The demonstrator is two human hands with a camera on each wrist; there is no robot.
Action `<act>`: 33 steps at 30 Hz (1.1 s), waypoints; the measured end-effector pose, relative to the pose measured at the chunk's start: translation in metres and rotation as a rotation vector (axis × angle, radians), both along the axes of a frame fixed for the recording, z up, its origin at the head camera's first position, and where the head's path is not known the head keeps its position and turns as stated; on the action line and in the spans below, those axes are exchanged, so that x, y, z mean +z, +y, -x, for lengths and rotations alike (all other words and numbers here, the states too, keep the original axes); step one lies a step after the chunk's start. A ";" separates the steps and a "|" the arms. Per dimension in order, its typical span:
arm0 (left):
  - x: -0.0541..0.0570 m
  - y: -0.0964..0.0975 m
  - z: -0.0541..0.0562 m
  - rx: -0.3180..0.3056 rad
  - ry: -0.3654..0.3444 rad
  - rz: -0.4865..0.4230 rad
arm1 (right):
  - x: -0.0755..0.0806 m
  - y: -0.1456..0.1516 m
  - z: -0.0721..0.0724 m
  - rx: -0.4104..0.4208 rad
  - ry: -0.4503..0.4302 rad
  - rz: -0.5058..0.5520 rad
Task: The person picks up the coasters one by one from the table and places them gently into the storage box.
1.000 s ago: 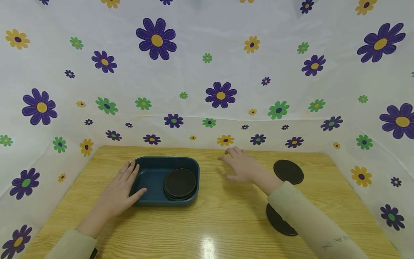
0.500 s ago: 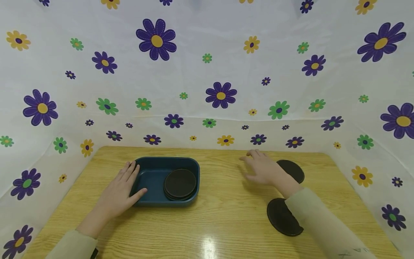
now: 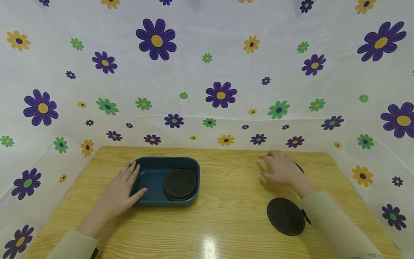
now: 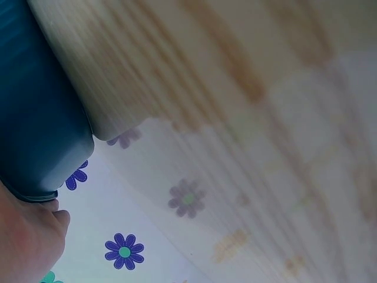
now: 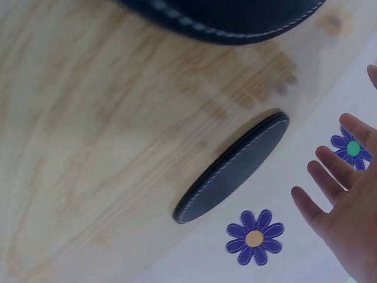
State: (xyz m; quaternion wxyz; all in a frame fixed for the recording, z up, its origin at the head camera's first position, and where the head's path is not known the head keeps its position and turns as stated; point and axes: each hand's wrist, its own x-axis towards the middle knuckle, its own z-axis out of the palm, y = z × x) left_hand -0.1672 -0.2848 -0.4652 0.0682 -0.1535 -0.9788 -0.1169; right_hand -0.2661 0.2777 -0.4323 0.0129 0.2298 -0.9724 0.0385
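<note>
My left hand (image 3: 118, 192) rests on the left rim of a dark blue tray (image 3: 150, 183), fingers straight and thumb reaching over the inside. At the tray's right end lies a stack of round black coasters (image 3: 180, 183). To the right, my right hand (image 3: 279, 169) hovers with spread, loosely bent fingers and holds nothing. It hides most of the far coaster (image 3: 300, 168). A nearer coaster (image 3: 286, 217) lies flat beside my right sleeve. In the right wrist view, white stitching edges a coaster (image 5: 232, 171) on the wood, with the hand's fingers apart from it.
Everything stands on a light wooden table (image 3: 223, 216). A white cloth (image 3: 194, 75) printed with flowers hangs behind and along both sides. A small dark piece (image 3: 306, 216) shows at the right cuff.
My right hand has moved right from mid-table to over the far coaster, covering most of it. The nearer coaster has come into full view. My left hand and the tray stay put.
</note>
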 end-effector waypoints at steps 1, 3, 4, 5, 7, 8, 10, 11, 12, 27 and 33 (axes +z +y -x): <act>0.000 0.000 0.000 0.000 0.001 0.000 | 0.000 0.002 0.000 -0.004 0.001 0.000; 0.000 0.000 0.000 0.002 0.002 0.000 | 0.000 0.007 -0.001 -0.010 0.003 -0.004; 0.000 0.000 0.000 0.004 0.000 -0.001 | -0.001 0.009 -0.001 -0.014 0.005 -0.008; 0.000 0.000 0.000 0.004 0.000 -0.002 | -0.002 0.011 -0.001 -0.017 0.005 -0.013; 0.000 0.000 0.000 0.003 0.001 -0.003 | -0.005 0.015 0.000 -0.029 0.004 -0.023; 0.000 0.000 0.000 0.004 0.000 -0.002 | -0.007 0.017 0.000 -0.035 0.004 -0.027; 0.000 0.000 0.000 0.004 -0.001 -0.003 | -0.010 0.021 0.001 -0.049 -0.003 -0.029; 0.000 0.000 0.000 0.004 0.000 -0.003 | -0.011 0.023 0.001 -0.057 -0.008 -0.030; 0.000 0.000 0.000 0.003 0.000 -0.002 | -0.012 0.024 0.001 -0.067 -0.015 -0.028; 0.003 0.001 -0.001 0.005 -0.004 0.001 | -0.027 0.055 0.005 -0.172 -0.095 0.005; 0.002 0.001 -0.001 0.003 -0.001 -0.002 | -0.027 0.058 0.006 -0.166 -0.115 0.002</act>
